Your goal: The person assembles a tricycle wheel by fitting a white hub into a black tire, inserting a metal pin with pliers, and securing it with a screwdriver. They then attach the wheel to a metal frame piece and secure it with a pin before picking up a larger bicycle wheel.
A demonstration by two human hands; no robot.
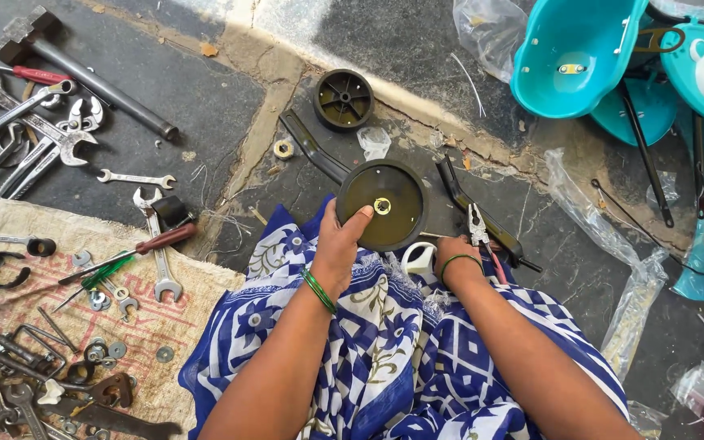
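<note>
Blue cloth (385,358) covers the lap. Left hand (337,244) clamps the wheel (382,205) at its rim, upright on the floor. Right hand (455,251) fingers hidden: cannot tell. Judged light, rigid plastic; grip the rim.

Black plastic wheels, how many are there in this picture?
2. One wheel is held flat by the left hand, in front of the lap. The other wheel lies on the stone floor just beyond it. More could be hidden among the teal seats.
</note>
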